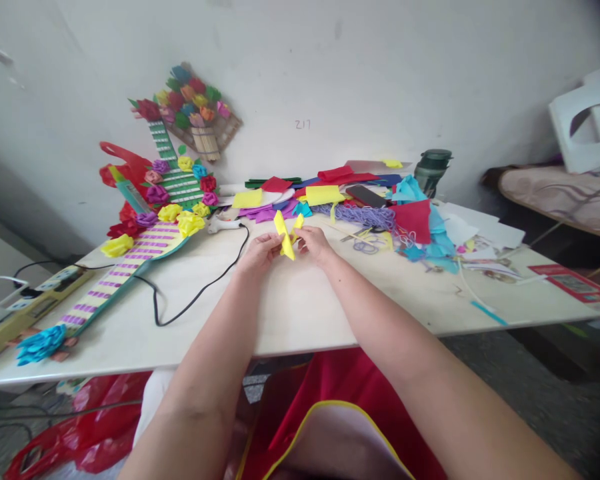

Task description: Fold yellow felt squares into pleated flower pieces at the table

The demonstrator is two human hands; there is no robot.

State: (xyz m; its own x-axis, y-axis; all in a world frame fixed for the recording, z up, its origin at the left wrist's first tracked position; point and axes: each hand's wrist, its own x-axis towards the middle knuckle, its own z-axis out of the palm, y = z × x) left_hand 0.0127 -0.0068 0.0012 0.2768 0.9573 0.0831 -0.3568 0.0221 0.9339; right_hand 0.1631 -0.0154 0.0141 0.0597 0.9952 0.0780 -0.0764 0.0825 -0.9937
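Note:
Above the middle of the table, both hands hold a piece of yellow crepe paper (285, 237) that looks folded or rolled into strips. My left hand (261, 252) pinches it from the left side. From the right, the fingers of my right hand (314, 244) are closed on its other part. Just beyond the hands lie sheets of yellow paper (325, 195) and purple paper (265, 212). A white glue gun (224, 225) with a black cord rests left of my left hand. The exact folds between my fingertips are too small to make out.
A striped stand with paper flowers (130, 267) covers the table's left side. At the right are purple string (360, 217), blue crepe paper (437, 240), red paper (413, 221) and a dark green bottle (431, 172). A power strip (35, 310) runs along the left edge.

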